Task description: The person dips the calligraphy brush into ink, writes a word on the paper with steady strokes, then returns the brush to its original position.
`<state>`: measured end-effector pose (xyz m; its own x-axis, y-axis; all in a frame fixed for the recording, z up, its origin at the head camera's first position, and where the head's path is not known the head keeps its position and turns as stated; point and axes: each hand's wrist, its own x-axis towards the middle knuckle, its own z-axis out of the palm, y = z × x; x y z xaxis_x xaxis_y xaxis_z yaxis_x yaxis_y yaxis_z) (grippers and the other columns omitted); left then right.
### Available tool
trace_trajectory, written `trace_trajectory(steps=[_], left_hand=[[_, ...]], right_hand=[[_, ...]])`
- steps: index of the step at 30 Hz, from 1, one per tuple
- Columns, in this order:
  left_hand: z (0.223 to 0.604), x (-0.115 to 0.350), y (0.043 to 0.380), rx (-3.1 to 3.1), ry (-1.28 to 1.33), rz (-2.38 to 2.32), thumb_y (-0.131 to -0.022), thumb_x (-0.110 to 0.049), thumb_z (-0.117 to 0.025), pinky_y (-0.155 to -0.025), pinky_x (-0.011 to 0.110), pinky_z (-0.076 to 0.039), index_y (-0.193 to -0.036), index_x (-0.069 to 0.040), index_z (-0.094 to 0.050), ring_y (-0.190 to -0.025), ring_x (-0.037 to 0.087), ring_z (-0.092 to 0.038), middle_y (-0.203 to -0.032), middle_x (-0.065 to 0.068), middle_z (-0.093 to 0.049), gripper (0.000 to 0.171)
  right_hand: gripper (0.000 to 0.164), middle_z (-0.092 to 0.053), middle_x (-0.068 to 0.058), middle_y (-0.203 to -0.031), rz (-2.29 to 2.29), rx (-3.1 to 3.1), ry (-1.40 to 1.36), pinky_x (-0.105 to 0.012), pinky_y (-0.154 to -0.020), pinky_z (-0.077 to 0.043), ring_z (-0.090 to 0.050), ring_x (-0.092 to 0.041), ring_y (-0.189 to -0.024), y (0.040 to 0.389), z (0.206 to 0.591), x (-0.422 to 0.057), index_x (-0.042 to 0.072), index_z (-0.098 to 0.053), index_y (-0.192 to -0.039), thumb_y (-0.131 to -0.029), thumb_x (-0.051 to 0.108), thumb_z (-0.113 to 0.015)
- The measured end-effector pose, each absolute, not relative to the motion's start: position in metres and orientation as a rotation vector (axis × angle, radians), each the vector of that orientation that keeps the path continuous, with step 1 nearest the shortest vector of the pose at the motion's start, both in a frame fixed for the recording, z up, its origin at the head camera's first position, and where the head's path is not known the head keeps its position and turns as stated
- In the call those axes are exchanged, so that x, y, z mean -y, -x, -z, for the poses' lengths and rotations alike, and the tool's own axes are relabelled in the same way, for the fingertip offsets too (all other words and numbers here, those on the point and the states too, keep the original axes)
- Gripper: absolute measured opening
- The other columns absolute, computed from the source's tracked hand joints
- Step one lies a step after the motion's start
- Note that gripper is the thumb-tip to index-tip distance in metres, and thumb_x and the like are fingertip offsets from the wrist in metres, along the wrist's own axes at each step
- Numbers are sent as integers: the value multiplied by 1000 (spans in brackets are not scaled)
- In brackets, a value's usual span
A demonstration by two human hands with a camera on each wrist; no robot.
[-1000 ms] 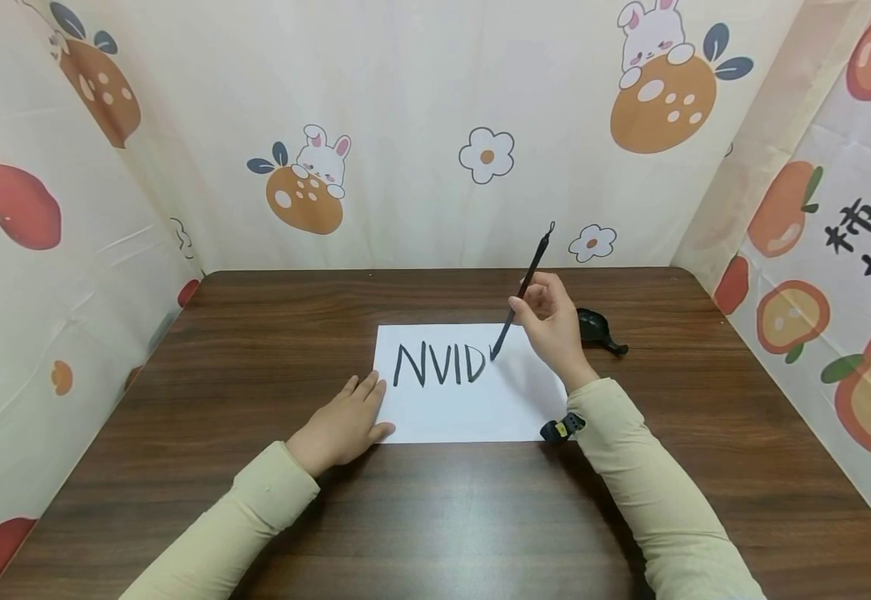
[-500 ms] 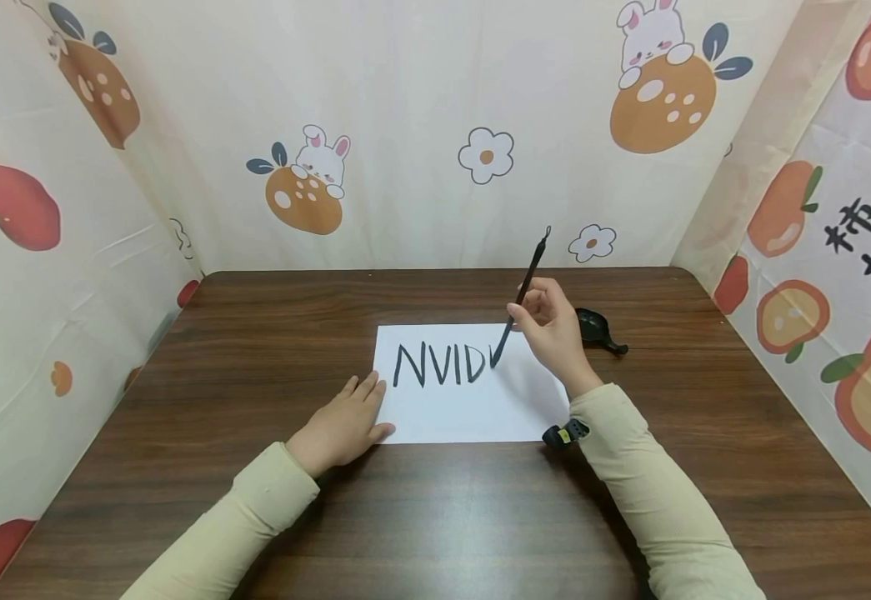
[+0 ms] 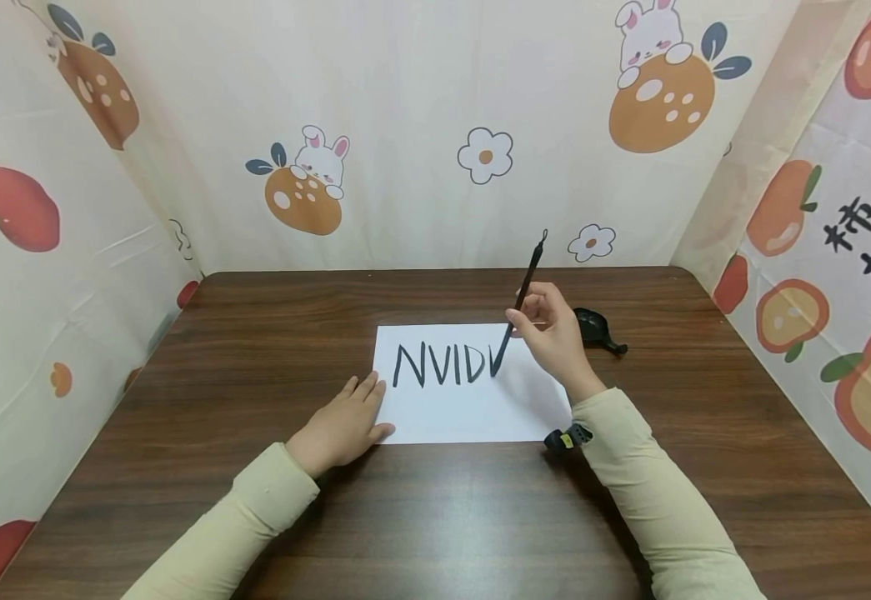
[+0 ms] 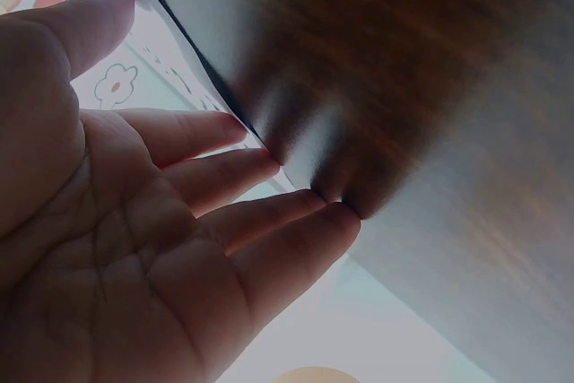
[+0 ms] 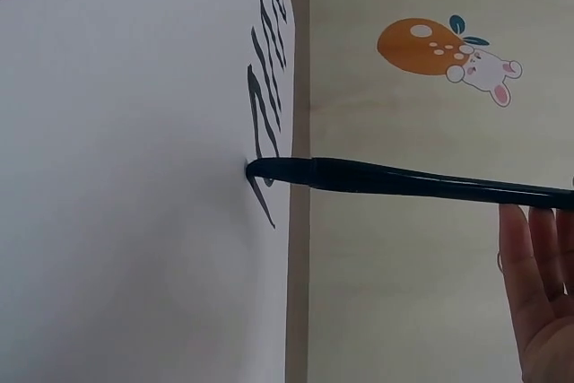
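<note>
My right hand [image 3: 555, 333] pinches a dark writing brush [image 3: 527, 283] by its handle, the shaft leaning up and to the right. In the right wrist view the bent brush tip [image 5: 256, 168] presses on the white paper [image 5: 134, 177] at a dark stroke. Dark letters [image 3: 438, 365] reading "NVID" run across the upper part of the sheet, with a fresh stroke under the brush to their right. My left hand [image 3: 345, 421] lies with extended fingers on the sheet's left edge. In the left wrist view its fingers [image 4: 296, 248] are straight, the fingertips at the paper's edge and the table.
Just right of my right hand, a black dish [image 3: 593, 327] with a short spout or handle sits on the brown wooden table [image 3: 292, 317]. A patterned curtain [image 3: 405, 192] surrounds the table's back and sides. A black device [image 3: 566, 437] is strapped at my right wrist.
The brush tip and my right hand have moved slightly down toward me, lengthening the stroke right of the "D". My left hand and the paper have stayed in place.
</note>
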<state>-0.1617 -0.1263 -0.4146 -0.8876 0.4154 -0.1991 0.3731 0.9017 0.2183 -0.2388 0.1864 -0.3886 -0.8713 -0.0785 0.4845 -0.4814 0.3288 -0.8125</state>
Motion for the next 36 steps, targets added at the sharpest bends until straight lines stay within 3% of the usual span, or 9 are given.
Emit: trace_trajectory(steps=[4,13,17,22,27,36], left_hand=[[415,127,162,-2823,-596,-254,-99,-38,-55,-117,56,-29,-149,6,-33,-144,48,-27,-159,24,-25,70],[415,127,162,-2822,-592,-251,-99,-39,-55,-117,56,-29,-149,5,-33,-144,48,-26,-159,24,-25,70],[415,127,162,-2822,-586,-246,-99,-39,-55,-116,57,-30,-150,5,-32,-144,48,-27,-160,23,-25,70],[415,127,162,-2821,-587,-235,-99,-39,-55,-115,57,-31,-150,5,-32,-144,48,-27,-160,23,-25,71],[416,127,163,-2817,-587,-234,-99,-39,-55,-116,56,-30,-150,5,-32,-145,48,-26,-160,23,-25,71],[415,127,163,-2816,-587,-233,-99,-38,-56,-116,57,-30,-150,5,-32,-145,47,-27,-160,23,-25,71]], right_hand=[[28,-63,-16,-89,-1570,2245,-504,-41,-68,-61,-61,-12,-78,238,388,-186,3,-54,-115,-91,8,-68],[28,-63,-17,-89,-1577,2233,-525,-33,-66,-61,-61,-13,-76,238,387,-186,2,-54,-115,-91,5,-68],[29,-62,-15,-88,-1598,2187,-530,-28,-64,-60,-62,-16,-71,238,382,-188,0,-53,-116,-91,3,-67],[28,-62,-7,-86,-1610,2143,-528,-30,-64,-60,-64,-23,-67,241,378,-192,1,-53,-116,-91,4,-67],[29,-61,-4,-83,-1621,2127,-532,-31,-65,-60,-64,-17,-64,245,373,-196,2,-53,-117,-92,6,-67],[30,-60,-2,-83,-1563,2161,-478,-19,-60,-55,-58,-12,-65,248,367,-199,-1,-51,-118,-92,3,-65]])
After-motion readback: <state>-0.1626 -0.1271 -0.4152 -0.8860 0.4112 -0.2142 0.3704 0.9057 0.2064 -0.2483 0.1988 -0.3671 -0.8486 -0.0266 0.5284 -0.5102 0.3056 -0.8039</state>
